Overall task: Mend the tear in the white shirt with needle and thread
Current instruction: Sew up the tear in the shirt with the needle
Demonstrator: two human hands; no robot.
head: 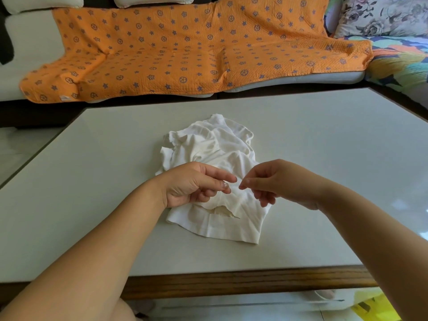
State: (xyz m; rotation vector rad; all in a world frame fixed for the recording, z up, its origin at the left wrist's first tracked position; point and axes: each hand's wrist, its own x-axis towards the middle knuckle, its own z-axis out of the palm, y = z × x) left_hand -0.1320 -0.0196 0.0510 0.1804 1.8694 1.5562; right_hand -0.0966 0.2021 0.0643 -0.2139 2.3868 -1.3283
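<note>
A crumpled white shirt (215, 158) lies in the middle of the grey table (92, 181). A tear (225, 210) gapes near its front hem. Above the shirt my left hand (194, 184) pinches thumb against forefinger, and my right hand (268, 181) pinches the same way, fingertips nearly touching. Something very thin, perhaps a needle or thread, seems to run between the two pinches, but it is too fine to make out.
The table has a wooden front edge (231, 281). Behind it stands a pale sofa under an orange patterned blanket (185, 49). A floral cushion (382, 17) and a colourful quilt lie at the right. A yellow bag (375, 306) sits below the table's front right.
</note>
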